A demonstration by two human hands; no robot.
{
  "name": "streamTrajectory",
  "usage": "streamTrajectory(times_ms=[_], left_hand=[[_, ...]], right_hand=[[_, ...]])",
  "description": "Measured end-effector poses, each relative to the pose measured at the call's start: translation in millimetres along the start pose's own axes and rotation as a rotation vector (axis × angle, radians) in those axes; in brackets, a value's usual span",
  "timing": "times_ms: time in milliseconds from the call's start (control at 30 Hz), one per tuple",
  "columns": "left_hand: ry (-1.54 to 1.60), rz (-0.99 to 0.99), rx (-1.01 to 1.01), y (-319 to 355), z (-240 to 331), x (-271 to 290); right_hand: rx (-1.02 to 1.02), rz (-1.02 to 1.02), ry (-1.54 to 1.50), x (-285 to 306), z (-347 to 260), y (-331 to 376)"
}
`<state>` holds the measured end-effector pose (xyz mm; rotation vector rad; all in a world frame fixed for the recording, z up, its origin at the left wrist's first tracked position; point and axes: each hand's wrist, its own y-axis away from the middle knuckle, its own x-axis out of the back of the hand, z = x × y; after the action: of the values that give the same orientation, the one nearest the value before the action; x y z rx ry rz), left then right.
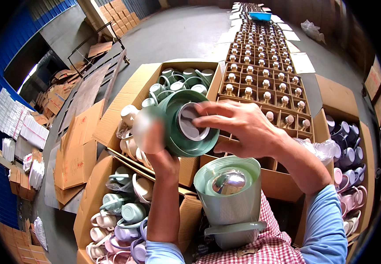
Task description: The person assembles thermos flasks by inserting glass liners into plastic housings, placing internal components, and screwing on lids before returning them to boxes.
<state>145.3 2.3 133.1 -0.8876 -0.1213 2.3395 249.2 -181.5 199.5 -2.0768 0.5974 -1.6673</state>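
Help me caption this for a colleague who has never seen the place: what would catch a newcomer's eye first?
At the centre, both hands, left hand and right hand, hold a green jug lid above an open green jug body with a shiny silver liner, resting against the person's lap. Behind, a long run of divided brown cartons stretches up the floor, each cell holding a capped part. At lower left, an open box holds pastel jug pieces.

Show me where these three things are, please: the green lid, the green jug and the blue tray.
green lid (189, 127): head view, on its grey inner disc.
green jug (230, 207): head view, on its outer wall below the rim.
blue tray (260, 16): head view, on its rim, far end of the floor.
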Motion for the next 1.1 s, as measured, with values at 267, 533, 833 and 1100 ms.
streamTrajectory(times_ms=[267, 533, 833, 1100], left_hand=[[-0.443, -0.239, -0.15, -9, 9, 5], [-0.744, -0.641, -0.516, 18, 40, -21], [-0.497, -0.876, -0.525, 37, 50, 4], [-0.791, -1.065, -0.543, 51, 62, -36]], right_hand=[[-0.083, -0.073, 0.102, -15, -1, -18], [-0.771, -0.015, -1.748, -59, 26, 3], [-0.604, 0.197, -1.936, -79, 27, 50], [-0.587, 0.25, -1.8, -84, 31, 57]])
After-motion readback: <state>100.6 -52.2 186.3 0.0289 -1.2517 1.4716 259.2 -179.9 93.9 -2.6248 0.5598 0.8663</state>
